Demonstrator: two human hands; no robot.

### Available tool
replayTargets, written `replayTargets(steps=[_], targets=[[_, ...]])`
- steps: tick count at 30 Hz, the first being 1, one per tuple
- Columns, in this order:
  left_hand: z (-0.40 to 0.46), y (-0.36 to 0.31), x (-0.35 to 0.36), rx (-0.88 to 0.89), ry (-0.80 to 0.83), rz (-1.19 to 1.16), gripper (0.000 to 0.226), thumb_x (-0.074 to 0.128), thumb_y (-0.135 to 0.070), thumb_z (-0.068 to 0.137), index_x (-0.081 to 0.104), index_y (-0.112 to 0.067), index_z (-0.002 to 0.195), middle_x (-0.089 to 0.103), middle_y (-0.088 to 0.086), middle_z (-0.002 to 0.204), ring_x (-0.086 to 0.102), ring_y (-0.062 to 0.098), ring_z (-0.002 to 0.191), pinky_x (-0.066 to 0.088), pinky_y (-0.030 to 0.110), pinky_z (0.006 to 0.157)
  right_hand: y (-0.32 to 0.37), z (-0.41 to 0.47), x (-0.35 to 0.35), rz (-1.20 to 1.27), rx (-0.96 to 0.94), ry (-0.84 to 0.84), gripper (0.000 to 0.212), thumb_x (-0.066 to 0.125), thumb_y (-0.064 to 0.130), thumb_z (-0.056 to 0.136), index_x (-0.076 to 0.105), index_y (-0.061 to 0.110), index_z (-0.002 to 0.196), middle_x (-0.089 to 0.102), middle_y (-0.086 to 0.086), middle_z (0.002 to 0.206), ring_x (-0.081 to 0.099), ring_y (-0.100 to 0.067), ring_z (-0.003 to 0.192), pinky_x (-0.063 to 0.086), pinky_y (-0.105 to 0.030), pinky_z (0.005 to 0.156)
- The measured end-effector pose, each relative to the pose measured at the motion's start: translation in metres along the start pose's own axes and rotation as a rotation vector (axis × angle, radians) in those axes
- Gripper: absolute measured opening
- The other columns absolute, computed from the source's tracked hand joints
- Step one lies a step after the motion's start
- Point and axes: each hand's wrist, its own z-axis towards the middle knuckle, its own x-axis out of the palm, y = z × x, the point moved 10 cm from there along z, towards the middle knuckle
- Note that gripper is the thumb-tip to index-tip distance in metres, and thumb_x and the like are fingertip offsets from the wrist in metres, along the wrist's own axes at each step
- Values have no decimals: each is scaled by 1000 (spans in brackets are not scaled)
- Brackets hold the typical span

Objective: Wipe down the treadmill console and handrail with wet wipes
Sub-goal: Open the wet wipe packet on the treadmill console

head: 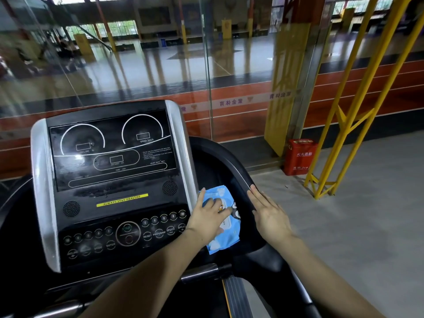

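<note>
The treadmill console (110, 171) fills the left half of the view, a black panel with dials, a button row and silver side trims. A blue wet wipes pack (227, 237) lies in the black tray to the right of the console. My left hand (207, 216) rests flat on the pack, fingers spread over its top. My right hand (269, 214) is flat with fingers together, its fingertips touching the curved black handrail (231, 164) just right of the pack. Neither hand holds a wipe.
A glass wall (206, 65) stands straight behind the treadmill. To the right stand a red fire extinguisher box (299, 157) and a yellow steel frame (344, 125) on the grey floor. A silver grip bar (199, 274) runs below the console.
</note>
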Motion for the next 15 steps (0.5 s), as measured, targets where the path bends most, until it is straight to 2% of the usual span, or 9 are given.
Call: replayTargets(steps=[3, 6, 9, 11, 13, 15], targets=[[-11, 5, -8, -6, -17, -20, 70, 55, -61, 98, 31, -27, 154, 36, 14, 161, 25, 37, 155, -10, 70, 122, 5, 0, -5, -36, -3, -32, 66, 59, 21, 100, 35, 23, 161, 14, 11, 171, 27, -17, 156, 35, -44, 119], [-31, 16, -12, -54, -37, -9, 67, 47, -61, 101, 36, -26, 157, 28, 10, 170, 12, 36, 160, -9, 72, 121, 20, -4, -16, -48, -47, -152, 53, 69, 16, 93, 58, 17, 145, 39, 1, 164, 36, -23, 152, 42, -49, 113], [-53, 23, -3, -83, -33, -1, 69, 41, -54, 106, 21, -24, 165, 19, 7, 173, -3, 38, 161, -8, 73, 121, 46, -4, -7, -28, -176, -188, 50, 77, 9, 84, 67, 15, 132, 56, -5, 151, 53, -28, 139, 50, -46, 105], [-64, 26, 3, -105, -18, 9, 73, 43, -47, 108, 9, -21, 167, 11, 6, 175, -15, 40, 159, -10, 73, 121, 58, 2, 4, 23, -226, -175, 47, 82, 5, 79, 72, 12, 124, 64, -8, 138, 63, -31, 123, 57, -46, 98], [-70, 29, 4, -123, 5, 26, 77, 45, -34, 109, -4, -18, 166, -1, 5, 176, -28, 41, 154, -17, 73, 118, 63, 10, 15, 84, -226, -140, 39, 82, 2, 80, 75, 8, 118, 68, -9, 127, 67, -30, 110, 61, -44, 88], [-75, 27, 3, -104, 22, 57, 81, 42, -20, 107, -15, -14, 164, -14, 5, 174, -36, 42, 150, -21, 73, 116, 70, 17, 23, 122, -218, -85, 30, 76, 4, 88, 76, 8, 117, 67, -5, 122, 65, -27, 106, 61, -40, 86]])
